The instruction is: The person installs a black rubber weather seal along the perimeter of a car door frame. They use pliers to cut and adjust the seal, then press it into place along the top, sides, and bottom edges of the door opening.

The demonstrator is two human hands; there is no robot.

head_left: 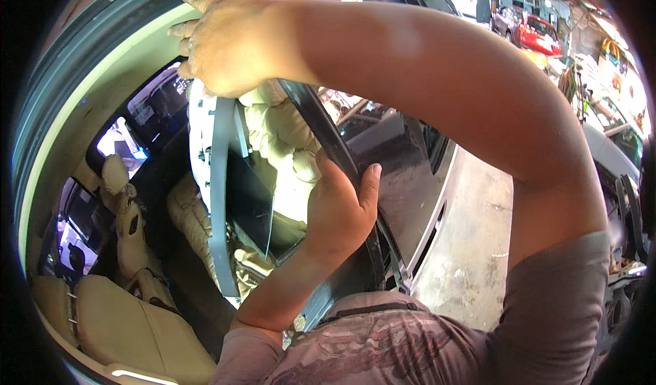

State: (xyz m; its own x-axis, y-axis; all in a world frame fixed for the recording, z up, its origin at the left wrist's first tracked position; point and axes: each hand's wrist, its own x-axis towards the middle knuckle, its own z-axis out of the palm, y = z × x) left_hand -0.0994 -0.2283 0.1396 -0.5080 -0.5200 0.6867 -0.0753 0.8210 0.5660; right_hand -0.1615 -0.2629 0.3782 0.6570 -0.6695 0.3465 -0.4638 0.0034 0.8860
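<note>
My right hand reaches across to the cream-edged top of the car's door opening, its fingers spread. It is just above a long grey-and-white trim piece standing upright in the opening; whether it touches that piece I cannot tell. My left hand is wrapped against a black door-frame bar, thumb showing on the right, other fingers mostly hidden. Behind the trim sit crumpled cream upholstery and a dark flat panel.
A beige seat and interior trim fill the lower left. On the right are a grey car door, a concrete floor, a red car farther back, and cluttered car parts along the right edge.
</note>
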